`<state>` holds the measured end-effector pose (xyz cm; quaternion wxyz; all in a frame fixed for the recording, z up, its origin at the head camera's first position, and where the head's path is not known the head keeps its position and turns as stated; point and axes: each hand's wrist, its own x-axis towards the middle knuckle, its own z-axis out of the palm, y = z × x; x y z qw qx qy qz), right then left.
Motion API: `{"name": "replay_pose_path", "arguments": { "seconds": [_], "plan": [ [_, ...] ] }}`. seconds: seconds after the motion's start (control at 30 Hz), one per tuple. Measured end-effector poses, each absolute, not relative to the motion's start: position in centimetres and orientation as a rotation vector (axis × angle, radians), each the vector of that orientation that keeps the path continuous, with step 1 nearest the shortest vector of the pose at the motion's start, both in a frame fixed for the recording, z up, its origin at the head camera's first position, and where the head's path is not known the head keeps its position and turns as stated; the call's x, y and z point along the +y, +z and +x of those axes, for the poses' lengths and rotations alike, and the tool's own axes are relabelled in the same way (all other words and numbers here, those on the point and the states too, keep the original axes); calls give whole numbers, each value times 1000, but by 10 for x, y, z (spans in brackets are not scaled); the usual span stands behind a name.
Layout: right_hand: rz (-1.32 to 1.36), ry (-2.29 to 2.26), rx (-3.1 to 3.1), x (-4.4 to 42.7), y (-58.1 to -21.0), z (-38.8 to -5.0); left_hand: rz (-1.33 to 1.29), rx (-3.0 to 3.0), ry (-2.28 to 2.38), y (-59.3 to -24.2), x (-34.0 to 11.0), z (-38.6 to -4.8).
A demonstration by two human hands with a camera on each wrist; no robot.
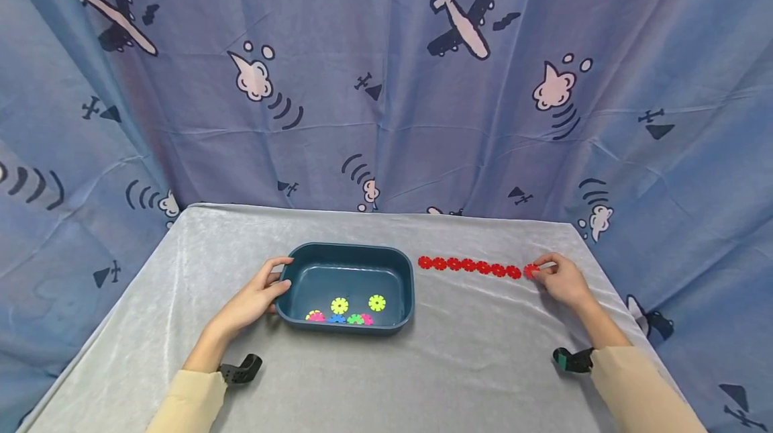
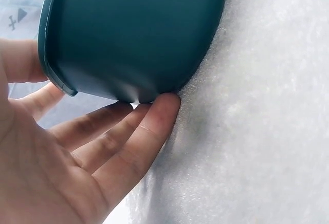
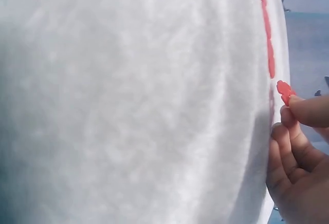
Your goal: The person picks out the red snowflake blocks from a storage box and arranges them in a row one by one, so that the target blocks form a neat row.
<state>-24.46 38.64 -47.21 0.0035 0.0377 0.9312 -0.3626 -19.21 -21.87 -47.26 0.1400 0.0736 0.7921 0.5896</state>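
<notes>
At the left end of a dark teal plastic bin (image 1: pixel 344 329), my left hand (image 1: pixel 256 292) holds the rim and the outer wall. In the left wrist view, several fingertips (image 2: pixel 164 106) press on the bin's outside wall near the cloth, and the thumb is at the rim. My right hand (image 1: pixel 564 280) pinches a red notched plastic disc (image 3: pixel 284 91) between thumb and finger. That disc is tilted and a small gap from the right end of a row of red discs (image 1: pixel 469 264) on the table.
Inside the bin lie yellow discs (image 1: pixel 377 303), with blue, green (image 1: pixel 355 319) and pink ones along its near wall. A grey-white cloth (image 1: pixel 453 372) covers the table. Behind and beside it hangs a blue curtain (image 1: pixel 338 111) with printed planes.
</notes>
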Motion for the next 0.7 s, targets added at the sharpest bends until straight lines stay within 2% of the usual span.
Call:
{"name": "replay_pose_path", "arguments": {
  "seconds": [0.7],
  "plan": [
    [67, -977, 3069, 382, -473, -239, 229, 2304, 1674, -473, -219, -194]
  ]
}}
